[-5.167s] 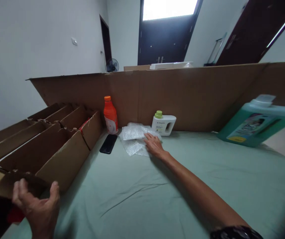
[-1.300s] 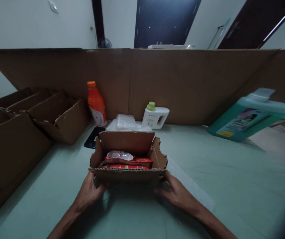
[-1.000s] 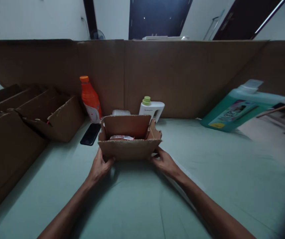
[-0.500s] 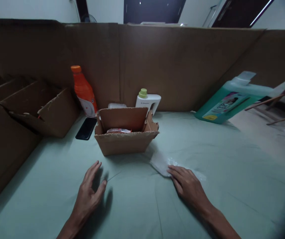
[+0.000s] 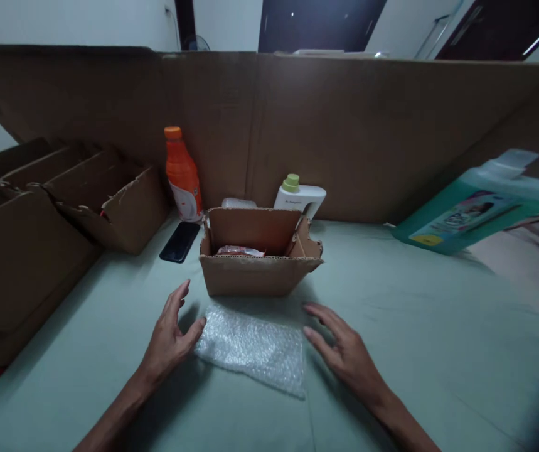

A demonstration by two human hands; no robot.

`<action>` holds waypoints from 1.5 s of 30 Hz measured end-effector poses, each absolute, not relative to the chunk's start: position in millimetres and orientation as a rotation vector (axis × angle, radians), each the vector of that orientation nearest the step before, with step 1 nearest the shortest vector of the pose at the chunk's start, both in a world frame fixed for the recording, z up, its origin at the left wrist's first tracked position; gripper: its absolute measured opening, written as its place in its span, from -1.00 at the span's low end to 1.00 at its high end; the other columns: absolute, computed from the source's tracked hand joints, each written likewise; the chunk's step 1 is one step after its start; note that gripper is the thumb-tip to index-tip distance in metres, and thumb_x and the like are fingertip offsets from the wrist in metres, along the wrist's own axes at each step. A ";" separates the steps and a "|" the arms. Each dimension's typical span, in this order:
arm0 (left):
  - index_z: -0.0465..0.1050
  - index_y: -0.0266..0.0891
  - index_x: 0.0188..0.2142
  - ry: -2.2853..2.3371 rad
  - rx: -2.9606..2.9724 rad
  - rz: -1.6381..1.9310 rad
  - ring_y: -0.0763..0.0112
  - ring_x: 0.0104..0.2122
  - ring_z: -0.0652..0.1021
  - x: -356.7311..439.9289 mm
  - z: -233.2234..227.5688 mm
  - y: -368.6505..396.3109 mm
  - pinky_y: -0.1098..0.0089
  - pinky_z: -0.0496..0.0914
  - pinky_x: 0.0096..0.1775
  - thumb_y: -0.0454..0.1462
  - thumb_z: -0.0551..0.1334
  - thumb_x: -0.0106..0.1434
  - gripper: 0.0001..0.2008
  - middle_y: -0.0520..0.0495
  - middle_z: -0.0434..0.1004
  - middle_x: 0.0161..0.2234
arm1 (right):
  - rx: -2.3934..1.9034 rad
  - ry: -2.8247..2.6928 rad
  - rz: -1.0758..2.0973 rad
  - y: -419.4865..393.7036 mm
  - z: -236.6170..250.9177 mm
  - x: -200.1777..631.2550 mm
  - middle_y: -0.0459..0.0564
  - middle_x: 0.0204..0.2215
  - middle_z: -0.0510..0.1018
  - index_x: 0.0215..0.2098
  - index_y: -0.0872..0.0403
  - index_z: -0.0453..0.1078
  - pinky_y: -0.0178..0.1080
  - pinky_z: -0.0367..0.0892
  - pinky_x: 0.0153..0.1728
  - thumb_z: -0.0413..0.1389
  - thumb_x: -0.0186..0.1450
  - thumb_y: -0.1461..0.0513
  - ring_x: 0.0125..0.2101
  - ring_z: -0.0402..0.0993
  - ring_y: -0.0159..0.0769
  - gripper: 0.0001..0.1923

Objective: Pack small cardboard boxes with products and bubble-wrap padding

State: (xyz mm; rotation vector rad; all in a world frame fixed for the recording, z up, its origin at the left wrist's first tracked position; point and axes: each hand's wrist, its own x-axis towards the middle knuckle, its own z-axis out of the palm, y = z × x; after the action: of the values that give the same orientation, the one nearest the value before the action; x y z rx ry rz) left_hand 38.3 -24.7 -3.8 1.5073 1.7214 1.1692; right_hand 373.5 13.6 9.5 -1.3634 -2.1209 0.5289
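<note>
A flat sheet of bubble wrap point(image 5: 255, 348) lies on the green cloth between my hands, in front of an open cardboard box point(image 5: 250, 277). My left hand point(image 5: 170, 333) is at the sheet's left edge with thumb and fingers apart; whether the thumb touches the wrap I cannot tell. Just off the sheet's right edge, my right hand point(image 5: 339, 348) is open, its fingers spread and holding nothing. Inside the box a packet with red and white print point(image 5: 240, 251) shows in part; the front wall hides the rest.
Behind the box stand an orange bottle point(image 5: 183, 176) and a white bottle with a green cap point(image 5: 300, 196). A black phone point(image 5: 179, 242) lies left of it. Larger cardboard boxes point(image 5: 24, 263) fill the left side. A jug of green liquid point(image 5: 467, 210) leans at right.
The bubble wrap has come from under my right hand to the middle, where it now lies spread flat. My right hand has lifted off it. The view has shifted left.
</note>
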 end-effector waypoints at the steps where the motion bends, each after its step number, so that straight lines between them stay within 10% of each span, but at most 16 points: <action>1: 0.08 -0.16 0.36 1.688 1.510 1.173 -0.02 0.25 0.36 38.1 -5.2 -13.2 -0.05 0.32 0.20 -0.11 0.25 0.23 -0.25 -0.30 0.19 0.34 | -1.415 -2.044 0.578 27.5 8.7 378.4 0.19 0.10 0.54 0.14 0.03 0.38 0.04 0.49 -0.04 0.08 0.38 0.06 0.07 0.51 -0.02 -0.59; 13: 0.49 -0.21 -0.19 1.726 1.496 1.103 0.12 -0.23 0.59 52.3 -15.9 17.1 0.21 0.53 -0.22 -0.07 0.23 0.17 -0.69 -0.14 0.60 -0.27 | -1.508 -1.918 0.732 47.7 -23.8 350.3 0.13 -0.20 0.67 -0.14 0.04 0.50 -0.08 0.55 -0.29 0.08 0.26 0.03 -0.23 0.62 0.01 -0.66; 22: 0.25 -0.18 0.24 1.861 1.699 1.154 0.07 0.05 0.53 39.5 -16.0 -22.4 0.07 0.47 0.02 -0.21 0.20 0.28 -0.47 -0.24 0.50 0.08 | -1.394 -2.010 0.404 38.9 -10.4 366.6 0.17 -0.05 0.61 0.13 0.04 0.37 0.04 0.50 -0.06 0.05 0.34 0.13 -0.07 0.58 0.03 -0.59; 37: 0.52 -0.21 -0.05 1.613 2.403 0.566 0.03 -0.04 0.44 67.7 -25.0 -59.0 0.02 0.43 -0.05 -0.40 0.17 0.23 -0.69 -0.27 0.48 -0.01 | -0.971 -2.531 0.185 -38.0 -1.8 309.3 0.20 0.08 0.54 0.06 0.08 0.45 0.05 0.38 -0.04 0.06 0.36 0.31 0.02 0.47 0.00 -0.68; 45: 0.45 -0.13 0.08 1.590 2.076 1.036 0.12 0.06 0.48 28.7 -22.4 -52.1 0.08 0.42 0.06 -0.28 0.17 0.31 -0.65 -0.21 0.45 0.08 | -1.174 -2.362 0.286 -22.8 -6.5 349.5 0.15 -0.04 0.62 0.00 0.05 0.48 0.01 0.44 -0.07 0.01 0.44 0.13 -0.05 0.56 -0.05 -0.71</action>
State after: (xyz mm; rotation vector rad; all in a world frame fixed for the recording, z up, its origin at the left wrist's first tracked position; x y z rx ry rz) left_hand 28.7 -52.1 -22.4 2.0756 1.5903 1.0357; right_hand 349.5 -22.8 -6.5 -1.1743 -2.3620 0.2862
